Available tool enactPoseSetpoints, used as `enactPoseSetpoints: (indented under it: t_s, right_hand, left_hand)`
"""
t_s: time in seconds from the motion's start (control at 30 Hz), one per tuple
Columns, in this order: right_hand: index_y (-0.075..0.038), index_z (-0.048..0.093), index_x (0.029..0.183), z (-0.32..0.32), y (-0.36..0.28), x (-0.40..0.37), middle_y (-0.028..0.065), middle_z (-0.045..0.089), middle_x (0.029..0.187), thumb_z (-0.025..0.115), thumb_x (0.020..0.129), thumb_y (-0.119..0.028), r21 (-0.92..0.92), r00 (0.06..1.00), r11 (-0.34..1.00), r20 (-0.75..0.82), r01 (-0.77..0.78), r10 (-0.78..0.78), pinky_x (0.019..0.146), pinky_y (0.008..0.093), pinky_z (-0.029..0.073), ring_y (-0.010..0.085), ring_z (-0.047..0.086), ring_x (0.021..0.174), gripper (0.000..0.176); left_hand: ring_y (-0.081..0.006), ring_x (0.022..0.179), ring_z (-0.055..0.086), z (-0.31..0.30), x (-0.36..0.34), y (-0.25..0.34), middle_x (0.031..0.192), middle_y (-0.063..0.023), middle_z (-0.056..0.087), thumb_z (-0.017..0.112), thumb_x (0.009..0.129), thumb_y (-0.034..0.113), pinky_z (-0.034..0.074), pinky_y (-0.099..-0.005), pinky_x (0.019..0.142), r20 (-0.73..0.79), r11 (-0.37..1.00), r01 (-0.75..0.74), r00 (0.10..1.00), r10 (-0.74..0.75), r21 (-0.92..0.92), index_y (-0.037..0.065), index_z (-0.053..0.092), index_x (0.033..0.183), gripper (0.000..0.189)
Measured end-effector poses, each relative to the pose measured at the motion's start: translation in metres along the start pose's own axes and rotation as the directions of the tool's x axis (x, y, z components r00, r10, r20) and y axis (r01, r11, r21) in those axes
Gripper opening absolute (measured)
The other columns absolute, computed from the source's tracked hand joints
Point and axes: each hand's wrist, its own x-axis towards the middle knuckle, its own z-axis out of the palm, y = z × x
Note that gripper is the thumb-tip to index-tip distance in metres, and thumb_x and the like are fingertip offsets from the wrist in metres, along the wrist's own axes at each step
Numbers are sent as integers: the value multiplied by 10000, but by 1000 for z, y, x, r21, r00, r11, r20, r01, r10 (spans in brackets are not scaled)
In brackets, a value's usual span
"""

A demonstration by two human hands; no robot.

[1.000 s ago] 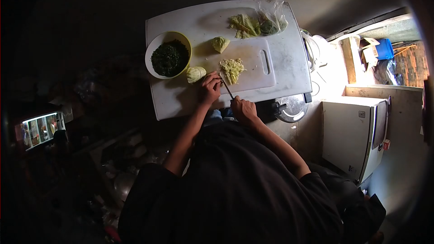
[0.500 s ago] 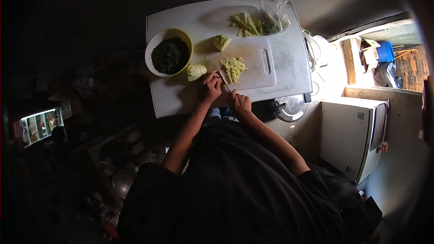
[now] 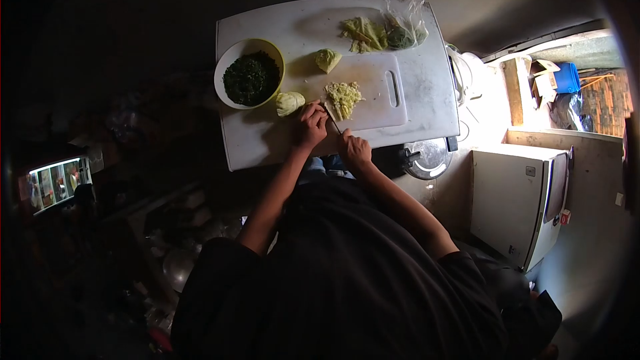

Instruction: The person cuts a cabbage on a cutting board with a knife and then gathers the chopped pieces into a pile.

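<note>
My right hand [image 3: 357, 151] is closed around the handle of a knife [image 3: 334, 122], whose blade points up and left at the near left part of a white cutting board [image 3: 377, 75]. Beside the blade, my left hand [image 3: 313, 124] has its fingers bent and pressed together; whatever they grip is hidden. Chopped cabbage [image 3: 344, 99] lies in a loose heap on the board, just right of the knife. One cabbage wedge [image 3: 290, 103] rests left of my left hand, and another cabbage chunk [image 3: 327, 60] sits at the board's far left corner.
A large bowl [image 3: 279, 53] of chopped dark greens stands at the table's left. Cabbage leaves [image 3: 363, 35] and a clear plastic bag [image 3: 408, 27] lie along the far side of the white table [image 3: 427, 87]. A lidded pot [image 3: 430, 160] and a small fridge [image 3: 510, 200] are to the right.
The right hand and knife have shifted very slightly, with the left hand staying by the blade. The whole view has moved a little; the cabbage pieces and bowl keep their places on the table.
</note>
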Motion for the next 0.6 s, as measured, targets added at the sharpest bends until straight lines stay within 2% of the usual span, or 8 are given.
enactPoseSetpoints:
  t_s: [0.13,0.2,0.33,0.4,0.47,0.5,0.6]
  right_hand:
    - [34,520,966,-12,0,0,201,687,786,487,907,-172,48,998,998,42,-50,49,624,477,549,349,700,737,216]
    - [11,510,900,-21,2,-10,210,691,780,474,923,-191,82,963,986,239,-146,122,639,485,555,366,700,734,207]
    - [-3,503,896,-28,8,-22,208,690,754,457,944,-224,108,973,985,203,-136,112,613,486,547,375,691,681,231]
    - [-17,501,903,-14,13,-23,197,679,705,470,957,-254,58,997,995,22,-76,75,581,487,536,380,679,631,245]
    - [-32,483,932,11,26,-20,168,666,700,486,946,-261,48,996,995,46,-82,80,567,472,529,353,679,637,229]
    - [-48,466,962,7,25,-18,140,652,695,503,935,-268,39,994,995,75,-88,85,552,457,522,327,679,644,225]
    - [-55,461,961,-9,16,-20,139,653,702,506,937,-280,68,988,992,126,-102,93,561,460,524,329,678,650,232]
  left_hand:
    - [-354,1015,626,2,1,-1,878,-125,596,657,786,-20,511,-431,842,-16,1000,-3,1000,3,7,4,577,767,86]
    - [-351,1017,626,1,1,-3,879,-124,597,661,785,-20,511,-427,841,-18,1000,12,1000,-12,7,5,581,772,84]
    - [-353,1011,629,0,2,-1,877,-124,599,668,777,-23,512,-425,844,-9,1000,-15,1000,15,4,1,595,785,77]
    - [-354,1008,631,-5,3,1,874,-125,600,667,776,-25,513,-427,847,-3,1000,-19,1000,19,4,0,599,786,74]
    - [-359,1013,634,-6,5,2,877,-130,616,659,776,-26,516,-431,857,-5,998,-49,999,49,-30,0,603,780,62]
    - [-359,1013,634,-5,4,2,877,-130,616,659,776,-26,516,-431,857,-3,998,-52,999,52,-34,0,603,780,62]
    - [-360,1033,634,-3,2,-1,886,-131,633,650,775,-32,519,-432,868,-6,999,-38,999,38,-17,2,608,778,55]
